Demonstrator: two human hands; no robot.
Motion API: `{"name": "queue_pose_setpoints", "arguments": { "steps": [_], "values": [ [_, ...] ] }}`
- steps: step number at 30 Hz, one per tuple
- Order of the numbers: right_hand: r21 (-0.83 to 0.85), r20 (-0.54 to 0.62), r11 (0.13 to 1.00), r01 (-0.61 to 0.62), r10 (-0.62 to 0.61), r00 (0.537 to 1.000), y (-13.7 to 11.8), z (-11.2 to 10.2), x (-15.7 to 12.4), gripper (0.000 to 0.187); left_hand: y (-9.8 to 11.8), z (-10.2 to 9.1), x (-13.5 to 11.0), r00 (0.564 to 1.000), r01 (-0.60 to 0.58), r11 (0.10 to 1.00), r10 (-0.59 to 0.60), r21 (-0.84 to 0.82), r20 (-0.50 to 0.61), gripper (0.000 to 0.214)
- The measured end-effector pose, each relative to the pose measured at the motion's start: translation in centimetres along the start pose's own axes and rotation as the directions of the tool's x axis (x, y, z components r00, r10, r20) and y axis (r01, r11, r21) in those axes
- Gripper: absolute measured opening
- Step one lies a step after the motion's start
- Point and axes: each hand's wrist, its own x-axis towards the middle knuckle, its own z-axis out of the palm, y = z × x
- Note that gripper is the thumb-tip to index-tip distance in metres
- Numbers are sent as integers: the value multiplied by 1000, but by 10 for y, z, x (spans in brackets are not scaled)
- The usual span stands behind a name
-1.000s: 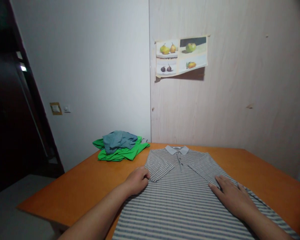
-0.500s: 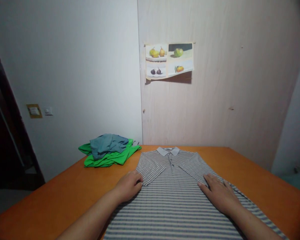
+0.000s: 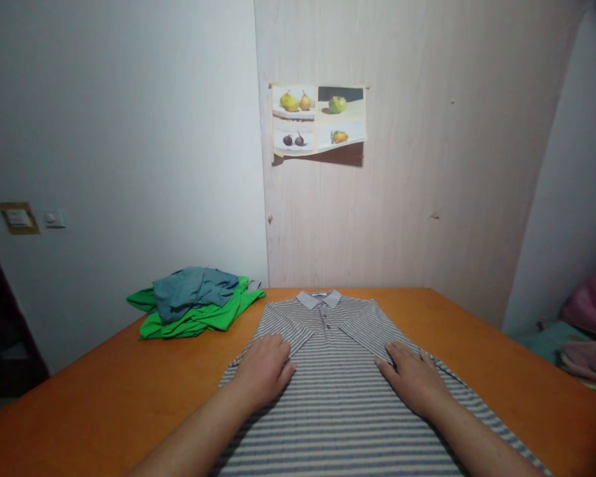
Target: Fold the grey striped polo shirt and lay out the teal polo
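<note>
grey striped shirt (image 3: 338, 411) lies beneath both hands (image 3: 263, 370) (image 3: 416, 379), spaced apart, palms down, fingers unclenched.

left hand (image 3: 262, 371): palm down, thumb (image 3: 286, 376) out | right hand (image 3: 416, 381): palm down, fingers (image 3: 400, 355) extended | forearms (image 3: 193, 427): bare, converging

Matt cloth shirt (image 3: 340, 391), smooth tabletop (image 3: 129, 391)

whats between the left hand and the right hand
In the head view, the striped shirt fills the stretch between the left hand and the right hand; no other object shows there.
</note>
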Motion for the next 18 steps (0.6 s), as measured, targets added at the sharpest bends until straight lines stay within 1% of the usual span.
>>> {"name": "queue_pose_setpoints", "arguments": {
  "steps": [3, 6, 9, 11, 14, 18],
  "values": [
    [9, -3, 1000, 5, -5, 1000, 1, 1, 0, 68, 19, -4, 11, 1000, 10, 1000, -10, 0, -2, 30],
    [10, -2, 1000, 5, -5, 1000, 0, 0, 1, 68, 42, -7, 20, 1000, 5, 999, -6, -49, -5, 44],
    [25, -1, 1000, 5, -5, 1000, -3, -4, 0, 69, 65, -7, 26, 999, -49, 991, 48, -122, -12, 56],
    [41, -8, 999, -1, 1, 1000, -6, -7, -1, 67, 76, -4, 27, 997, -82, 986, 81, -142, -11, 60],
    [62, -16, 998, -7, 8, 1000, -10, -12, -3, 65, 82, 7, 27, 995, -97, 988, 98, -118, 3, 57],
    [85, -41, 996, -19, 23, 999, -12, -17, -6, 66, 78, 23, 26, 991, -112, 990, 118, -89, 59, 44]
  ]
}}
